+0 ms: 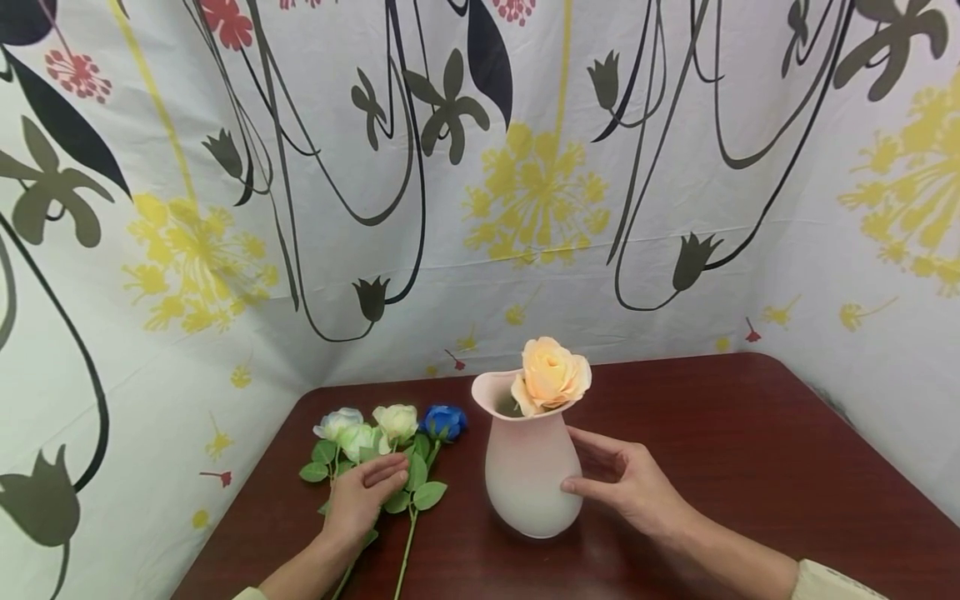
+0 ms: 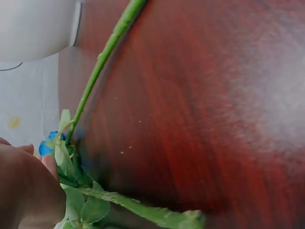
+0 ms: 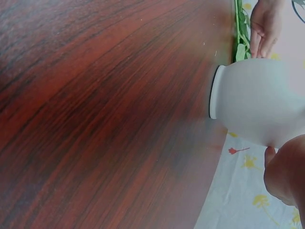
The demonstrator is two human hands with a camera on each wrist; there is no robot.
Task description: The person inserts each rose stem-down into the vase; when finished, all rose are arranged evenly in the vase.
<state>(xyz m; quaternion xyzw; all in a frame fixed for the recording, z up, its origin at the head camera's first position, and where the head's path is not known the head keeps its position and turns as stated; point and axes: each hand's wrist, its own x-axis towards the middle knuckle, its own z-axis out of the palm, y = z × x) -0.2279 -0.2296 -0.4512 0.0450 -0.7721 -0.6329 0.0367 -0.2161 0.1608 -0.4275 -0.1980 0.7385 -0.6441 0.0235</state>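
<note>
A dark red wooden table (image 1: 750, 467) with visible grain was backed by a floral-printed sheet (image 1: 525, 192). Near its middle a smooth, matte, bulbous pink vase (image 1: 528, 475) with a flared lip was stood, and a peach rose (image 1: 550, 375) was held in its mouth. The vase's side was touched by the right hand (image 1: 633, 487), fingers nearly straight. Left of the vase, white and blue roses (image 1: 390, 425) were laid flat, their leafy stems pressed by the left hand (image 1: 363, 496), fingers loosely spread.

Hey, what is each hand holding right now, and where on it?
The right hand steadies the pale pink ceramic vase at its belly. The left hand rests on the leafy green stems of the roses lying on the table; no clear grip.
</note>
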